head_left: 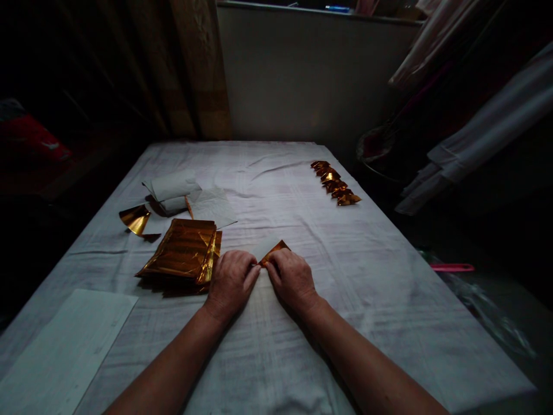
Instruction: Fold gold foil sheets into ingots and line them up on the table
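Observation:
A sheet of gold foil paper [275, 248], partly folded with its pale back showing, lies on the cloth-covered table between my hands. My left hand [232, 282] pinches its near left edge with thumb and fingers. On the other side my right hand [294, 278] grips the near right part, fingers pressed together. My palms hide much of the sheet. Just left of my left hand sits a thick stack of gold foil sheets [181, 248]. Folded gold foil pieces [330, 180] stand in a row near the table's far right edge.
Behind the stack are crumpled pale papers [173, 187] and a curled gold scrap [136, 219]. A white sheet [73, 346] lies at the table's near left. Beyond the right edge hang white clothes [466, 138]; a pink handle [453, 267] is lower down. A wall [302, 75] stands behind.

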The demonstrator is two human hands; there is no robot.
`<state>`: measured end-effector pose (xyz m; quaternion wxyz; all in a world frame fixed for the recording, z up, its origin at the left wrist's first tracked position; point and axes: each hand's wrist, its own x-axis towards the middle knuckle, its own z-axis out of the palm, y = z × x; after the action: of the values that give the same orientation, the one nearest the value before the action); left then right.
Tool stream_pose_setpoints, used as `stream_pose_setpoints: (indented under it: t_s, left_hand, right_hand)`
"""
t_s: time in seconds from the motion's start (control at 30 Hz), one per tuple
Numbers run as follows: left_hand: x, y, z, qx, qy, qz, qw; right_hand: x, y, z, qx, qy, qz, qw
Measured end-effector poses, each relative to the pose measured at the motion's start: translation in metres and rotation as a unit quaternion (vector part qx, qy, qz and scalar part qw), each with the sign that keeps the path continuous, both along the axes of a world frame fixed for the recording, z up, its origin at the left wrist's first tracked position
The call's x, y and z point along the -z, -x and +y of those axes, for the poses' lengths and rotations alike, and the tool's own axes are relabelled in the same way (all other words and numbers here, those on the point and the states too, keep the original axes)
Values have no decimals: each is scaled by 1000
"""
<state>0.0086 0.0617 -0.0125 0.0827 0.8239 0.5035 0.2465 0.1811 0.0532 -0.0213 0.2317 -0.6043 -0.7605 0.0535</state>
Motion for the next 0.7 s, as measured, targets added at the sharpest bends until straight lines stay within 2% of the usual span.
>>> stream_pose_setpoints:
  t_s: [0.2, 0.43, 0.7]
  left_hand:
    - [2, -5, 4, -33, 3, -2, 999]
    - [2, -12, 5, -59, 32, -24, 997]
    - [4, -12, 6, -64, 40, -41, 996]
  right_hand:
    - [-3, 0, 2, 0, 11, -3, 1000]
    - [-11, 3, 5, 19, 62, 2, 998]
    - [-10, -11, 8, -18, 89, 96, 991]
